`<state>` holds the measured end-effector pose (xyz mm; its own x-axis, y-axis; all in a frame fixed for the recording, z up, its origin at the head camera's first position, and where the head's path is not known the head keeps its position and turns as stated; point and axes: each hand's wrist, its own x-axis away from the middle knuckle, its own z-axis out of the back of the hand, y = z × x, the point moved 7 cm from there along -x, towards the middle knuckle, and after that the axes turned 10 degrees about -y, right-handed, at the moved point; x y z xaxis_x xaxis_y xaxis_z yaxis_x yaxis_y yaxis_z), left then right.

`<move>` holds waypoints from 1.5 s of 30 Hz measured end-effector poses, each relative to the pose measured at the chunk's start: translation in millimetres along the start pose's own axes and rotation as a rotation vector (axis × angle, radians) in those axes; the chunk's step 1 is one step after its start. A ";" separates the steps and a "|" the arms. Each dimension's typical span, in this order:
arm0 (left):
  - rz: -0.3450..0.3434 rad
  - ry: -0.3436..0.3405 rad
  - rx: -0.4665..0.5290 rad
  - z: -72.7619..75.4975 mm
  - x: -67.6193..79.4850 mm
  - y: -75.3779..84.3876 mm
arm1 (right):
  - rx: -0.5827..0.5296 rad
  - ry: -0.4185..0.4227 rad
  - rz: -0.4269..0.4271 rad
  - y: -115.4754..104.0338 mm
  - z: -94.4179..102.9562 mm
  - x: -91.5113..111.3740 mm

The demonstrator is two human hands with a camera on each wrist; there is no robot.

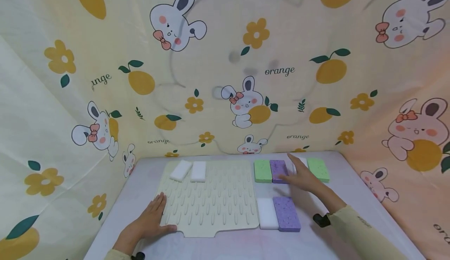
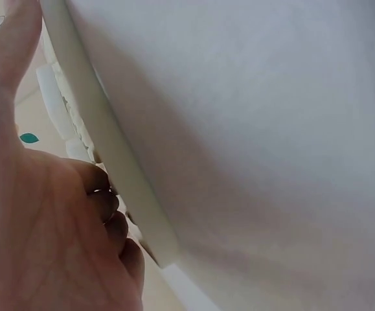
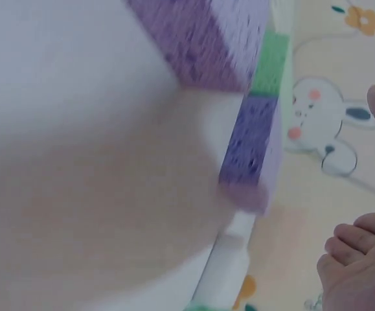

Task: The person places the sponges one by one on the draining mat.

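My left hand (image 1: 149,219) rests against the left edge of a cream ridged mat (image 1: 211,197), thumb by its front corner. In the left wrist view its fingers lie along the mat's rim (image 2: 119,149). Two white sponges (image 1: 198,171) lie at the mat's back left, one slanted. At the back right, my right hand (image 1: 304,178) is spread over the row of sponges with nothing in its grasp. Nearest to it are a purple sponge (image 1: 277,169) and a white sponge (image 1: 303,161), the latter partly hidden by the hand. In the right wrist view its thumb stands apart from the fingers.
A green sponge (image 1: 263,171) sits left of the purple one; another green sponge (image 1: 318,170) ends the row. Nearer me, a white sponge (image 1: 268,214) and a larger purple sponge (image 1: 286,214) lie beside the mat. Patterned cloth (image 1: 225,57) hangs around the white table (image 1: 242,248).
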<state>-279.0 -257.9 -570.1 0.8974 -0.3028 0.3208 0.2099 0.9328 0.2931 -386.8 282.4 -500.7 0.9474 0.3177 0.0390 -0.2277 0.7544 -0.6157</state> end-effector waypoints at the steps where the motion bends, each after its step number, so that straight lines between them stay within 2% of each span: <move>1: 0.001 -0.001 -0.003 -0.1 0.0 -0.2 | 0.005 0.000 -0.004 4.3 1.9 0.6; 6: 0.004 -0.006 -0.007 0.0 0.6 -1.0 | 0.018 0.008 -0.029 23.4 11.6 4.7; 14: -0.046 0.024 0.044 1.0 1.6 -0.4 | 0.048 0.018 -0.067 51.2 27.8 10.6; 21: -0.016 0.007 0.013 1.3 1.2 -1.3 | 0.056 0.017 -0.125 80.7 37.7 12.9; 27: -0.011 0.003 0.010 3.7 3.3 2.2 | 0.037 -0.031 -0.180 99.9 44.3 15.5; 37: -0.040 0.014 0.022 0.8 -0.5 1.6 | 0.016 -0.076 -0.207 131.7 51.0 11.5; 41: -0.021 0.003 0.007 -1.3 -2.1 -0.3 | -0.001 -0.113 -0.232 138.6 50.8 14.2; 45: -0.006 -0.004 -0.016 -4.0 -4.4 -2.1 | 0.009 -0.149 -0.204 140.0 51.7 16.7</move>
<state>-281.8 -257.7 -575.7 0.8947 -0.3089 0.3226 0.2214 0.9340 0.2804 -414.5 423.0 -545.6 0.9304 0.2395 0.2776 -0.0382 0.8165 -0.5761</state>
